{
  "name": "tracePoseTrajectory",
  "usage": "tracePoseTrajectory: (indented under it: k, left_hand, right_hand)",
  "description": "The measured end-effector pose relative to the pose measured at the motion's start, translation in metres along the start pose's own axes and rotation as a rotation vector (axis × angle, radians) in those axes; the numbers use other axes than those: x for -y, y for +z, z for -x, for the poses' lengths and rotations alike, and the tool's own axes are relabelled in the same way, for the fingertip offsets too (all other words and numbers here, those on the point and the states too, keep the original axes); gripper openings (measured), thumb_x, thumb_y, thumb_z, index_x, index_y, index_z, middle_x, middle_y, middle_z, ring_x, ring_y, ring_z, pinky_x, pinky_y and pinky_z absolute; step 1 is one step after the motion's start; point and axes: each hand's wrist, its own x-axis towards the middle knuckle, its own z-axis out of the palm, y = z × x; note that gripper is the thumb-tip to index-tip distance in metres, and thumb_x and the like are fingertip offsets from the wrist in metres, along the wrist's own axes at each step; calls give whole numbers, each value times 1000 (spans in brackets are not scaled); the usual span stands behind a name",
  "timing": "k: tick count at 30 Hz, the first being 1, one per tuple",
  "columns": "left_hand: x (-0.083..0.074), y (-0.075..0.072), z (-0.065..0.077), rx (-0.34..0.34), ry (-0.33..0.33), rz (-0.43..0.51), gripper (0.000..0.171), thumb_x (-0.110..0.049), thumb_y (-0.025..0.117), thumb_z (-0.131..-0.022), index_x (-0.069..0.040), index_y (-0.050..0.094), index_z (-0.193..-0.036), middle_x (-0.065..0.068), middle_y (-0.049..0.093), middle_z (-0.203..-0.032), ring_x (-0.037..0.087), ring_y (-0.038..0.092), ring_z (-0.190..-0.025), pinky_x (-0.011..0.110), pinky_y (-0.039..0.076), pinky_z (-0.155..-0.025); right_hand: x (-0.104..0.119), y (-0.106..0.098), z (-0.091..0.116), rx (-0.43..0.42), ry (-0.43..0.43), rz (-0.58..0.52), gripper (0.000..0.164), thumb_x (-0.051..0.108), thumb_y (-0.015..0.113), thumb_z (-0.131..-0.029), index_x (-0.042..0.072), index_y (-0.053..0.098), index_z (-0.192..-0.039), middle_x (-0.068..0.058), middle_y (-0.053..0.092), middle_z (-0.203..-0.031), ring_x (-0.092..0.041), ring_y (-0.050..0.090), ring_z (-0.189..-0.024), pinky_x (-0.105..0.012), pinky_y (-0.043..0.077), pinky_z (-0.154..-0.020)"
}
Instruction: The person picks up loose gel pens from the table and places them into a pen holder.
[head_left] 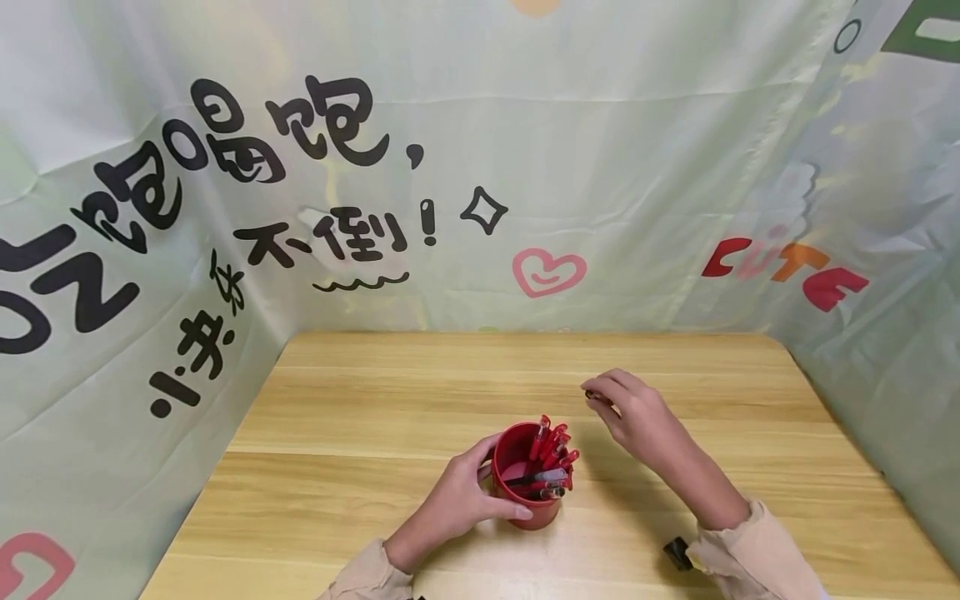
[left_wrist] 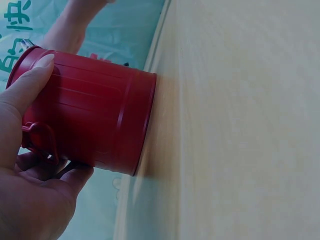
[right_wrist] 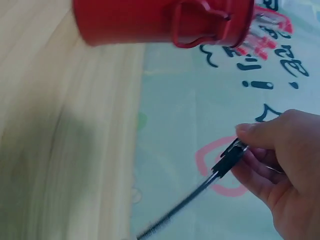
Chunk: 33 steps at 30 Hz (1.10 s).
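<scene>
A red metal bucket [head_left: 543, 517] with small side handles stands on the table, with several red-capped pens [head_left: 556, 443] and black pens [head_left: 537, 479] leaning inside toward its right. My left hand [head_left: 459, 493] grips the bucket from the left; in the left wrist view its thumb [left_wrist: 37, 80] lies near the rim and the other fingers go underneath the handle side. Off to the right and above the table, my right hand [head_left: 639, 410] pinches a thin black pen [right_wrist: 227, 161] between thumb and fingers. In the right wrist view the pen slants down and away, its far end blurred.
The wooden table [head_left: 360, 400] reaches back to a pale printed cloth [head_left: 637, 183] hung on the far side, left and right. A small black piece [head_left: 678, 552] shows beside the right sleeve [head_left: 757, 550].
</scene>
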Motion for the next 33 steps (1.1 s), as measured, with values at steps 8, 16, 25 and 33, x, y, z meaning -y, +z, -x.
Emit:
tracePoseTrajectory:
  k: [8, 16, 25, 33]
  left_hand:
    - [0, 0, 1, 3, -6, 5, 95, -29, 98, -70, -27, 49, -152, -3, 59, -150, 20, 55, -142, 37, 48, -118]
    - [0, 0, 1, 8, -5, 19, 95, -27, 98, -70, -30, 49, -151, -4, 59, -150, 19, 55, -142, 38, 48, -118]
    - [-1, 0, 1, 10, -5, 23, 94, -26, 98, -70, -30, 50, -151, -5, 59, -150, 19, 55, -142, 37, 48, -118]
    - [-1, -1, 2, 14, -10, 14, 93, -28, 97, -72, -31, 49, -152, -6, 59, -150, 19, 55, -142, 37, 49, -117]
  right_hand:
    - [18, -18, -7, -160, 93, -105, 24, -2, 84, -81, 5, 76, -102, -7, 75, -94, -16, 71, -78, -9, 57, -74]
    - [37, -39, -15, -311, 166, -194, 32, -12, 85, -74, 6, 79, -100, -4, 77, -91, -1, 69, -83, -2, 54, -78]
    - [48, -53, -15, -426, 248, -385, 33, -23, 77, -75, -3, 78, -101, -2, 75, -97, 4, 69, -88, -6, 57, -79]
    - [52, -53, -13, -514, 239, -521, 27, -28, 72, -76, -12, 74, -99, 3, 75, -99, -3, 70, -87, -9, 59, -77]
